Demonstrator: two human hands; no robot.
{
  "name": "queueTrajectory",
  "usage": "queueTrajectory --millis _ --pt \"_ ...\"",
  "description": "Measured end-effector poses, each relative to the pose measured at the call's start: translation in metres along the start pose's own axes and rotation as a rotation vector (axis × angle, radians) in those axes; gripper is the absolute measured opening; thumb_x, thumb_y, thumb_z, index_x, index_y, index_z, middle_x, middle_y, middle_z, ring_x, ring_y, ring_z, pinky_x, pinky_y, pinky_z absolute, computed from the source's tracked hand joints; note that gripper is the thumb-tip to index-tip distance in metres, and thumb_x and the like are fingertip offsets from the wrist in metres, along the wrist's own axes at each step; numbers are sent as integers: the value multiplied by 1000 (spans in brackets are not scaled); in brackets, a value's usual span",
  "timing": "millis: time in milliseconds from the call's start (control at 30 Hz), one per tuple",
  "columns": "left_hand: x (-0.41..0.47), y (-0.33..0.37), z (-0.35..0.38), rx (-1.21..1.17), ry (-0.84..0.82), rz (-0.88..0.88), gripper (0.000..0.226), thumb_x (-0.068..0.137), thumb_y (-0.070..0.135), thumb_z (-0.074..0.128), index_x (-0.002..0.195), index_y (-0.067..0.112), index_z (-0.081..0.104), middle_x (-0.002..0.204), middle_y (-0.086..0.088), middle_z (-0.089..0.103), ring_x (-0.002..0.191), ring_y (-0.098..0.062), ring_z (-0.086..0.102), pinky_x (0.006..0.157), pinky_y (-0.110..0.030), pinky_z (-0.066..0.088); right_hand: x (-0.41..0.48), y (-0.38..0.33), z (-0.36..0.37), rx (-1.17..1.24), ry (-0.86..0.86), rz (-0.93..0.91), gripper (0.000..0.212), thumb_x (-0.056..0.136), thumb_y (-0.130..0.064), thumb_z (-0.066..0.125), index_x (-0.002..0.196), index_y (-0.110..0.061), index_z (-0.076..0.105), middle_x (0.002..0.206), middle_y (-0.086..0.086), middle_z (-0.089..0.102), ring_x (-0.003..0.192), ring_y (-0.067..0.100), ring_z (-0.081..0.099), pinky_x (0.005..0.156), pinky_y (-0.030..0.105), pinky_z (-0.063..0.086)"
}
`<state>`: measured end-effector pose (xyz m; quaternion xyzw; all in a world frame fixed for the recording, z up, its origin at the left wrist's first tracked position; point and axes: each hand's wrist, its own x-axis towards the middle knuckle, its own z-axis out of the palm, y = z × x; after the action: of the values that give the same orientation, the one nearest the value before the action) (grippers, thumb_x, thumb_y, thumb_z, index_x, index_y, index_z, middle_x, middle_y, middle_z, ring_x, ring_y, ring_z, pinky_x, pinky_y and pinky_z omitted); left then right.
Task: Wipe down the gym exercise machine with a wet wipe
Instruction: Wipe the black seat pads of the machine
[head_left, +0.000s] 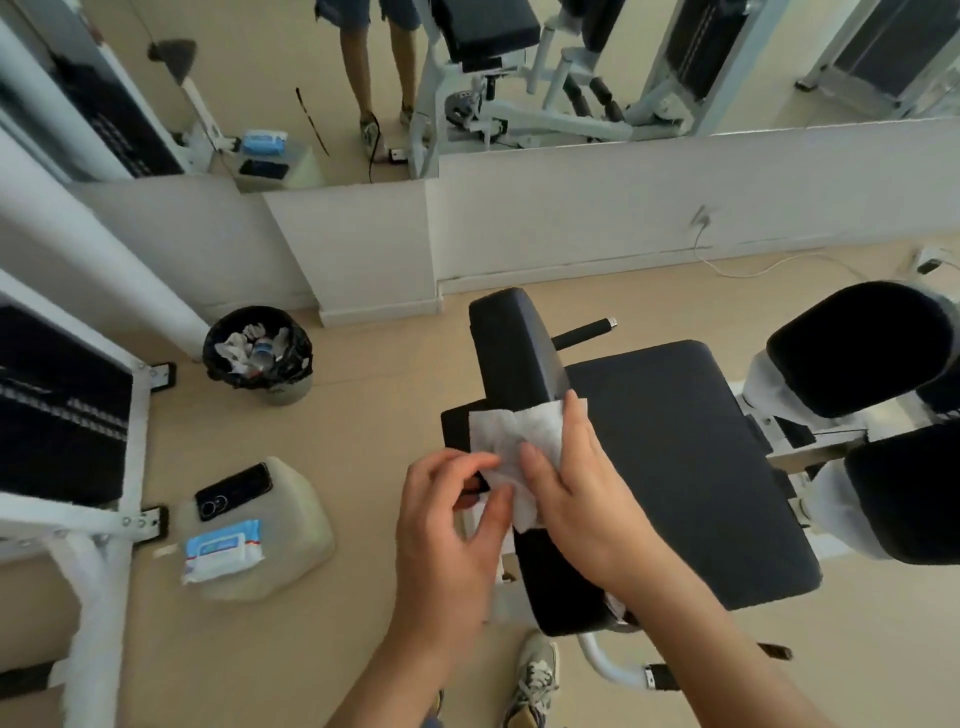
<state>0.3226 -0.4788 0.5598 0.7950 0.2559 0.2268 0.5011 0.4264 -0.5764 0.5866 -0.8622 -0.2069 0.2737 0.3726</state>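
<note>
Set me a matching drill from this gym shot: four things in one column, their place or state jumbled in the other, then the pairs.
1 wet wipe
2 phone
3 waste bin
4 seat pad

A lined in black, partly filled
B pinched by left hand and right hand
C lying on a pale container on the floor
D broad, black, upholstered

Pairs: 1-B, 2-C, 3-A, 4-D

Head view looks steeply down, close above seat (675, 467).
</note>
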Motion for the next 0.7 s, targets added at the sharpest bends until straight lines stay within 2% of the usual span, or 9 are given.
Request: queueTrajectory --millis 133,200,300,400,467,500,567,633,700 --pt "-1 25 7 -96 30 -177 26 78 49 67 98 31 66 94 9 65 82 -9 65 69 -18 52 14 6 -5 76 -34 -1 88 84 -66 47 151 -21 13 151 7 33 135 27 40 105 48 44" --pt "2 25 10 -84 77 -223 11 80 35 73 90 32 70 82 6 70 75 -10 67 69 -23 54 20 10 -11 101 -37 -5 98 71 -78 49 145 -18 24 141 8 43 127 29 49 97 50 49" --pt "2 22 6 -225 157 -365 19 83 6 72 86 24 72 77 4 73 72 -12 70 66 -23 56 26 16 -17 126 -127 -4 115 60 -92 49 145 -19 24 140 5 45 126 25 51 98 48 50" --pt "1 16 -3 -305 193 -432 27 85 -7 65 91 18 72 82 4 73 80 -10 70 69 -20 55 14 11 -28 88 -156 -2 98 81 -68 56 150 -12 16 146 6 40 135 25 40 112 45 38" --pt "-1 11 -10 -169 194 -394 38 85 -11 61 95 24 70 90 7 72 90 -6 67 76 -19 54 -1 10 -31 -99 -117 -32 94 92 -58 50 154 -9 0 162 8 8 150 27 6 123 41 10" --pt "-2 12 -14 -42 196 -346 43 85 -12 59 99 27 69 97 11 69 95 -1 64 79 -15 51 -8 7 -29 -140 -93 -38 94 94 -57 47 154 -9 -9 164 7 -4 150 24 -4 123 38 5" --pt "-4 17 -23 166 227 -179 46 86 -13 54 105 25 69 109 16 63 105 5 57 83 -7 44 -16 0 -17 -133 -88 -56 89 97 -55 40 153 -11 -14 164 7 -4 151 23 1 122 41 17" --pt "0 21 -25 223 216 -12 40 90 -8 52 111 21 69 116 15 61 113 5 54 91 -8 42 -6 -7 -5 -206 -21 -103 80 102 -47 33 152 -6 -13 163 11 -1 150 26 9 118 43 27" --pt "12 22 -19 245 128 66 33 95 7 50 122 21 64 126 11 60 121 4 51 100 -13 40 32 -14 1 -257 56 -173 73 104 -38 30 151 2 -8 161 19 6 148 32 14 116 42 27"
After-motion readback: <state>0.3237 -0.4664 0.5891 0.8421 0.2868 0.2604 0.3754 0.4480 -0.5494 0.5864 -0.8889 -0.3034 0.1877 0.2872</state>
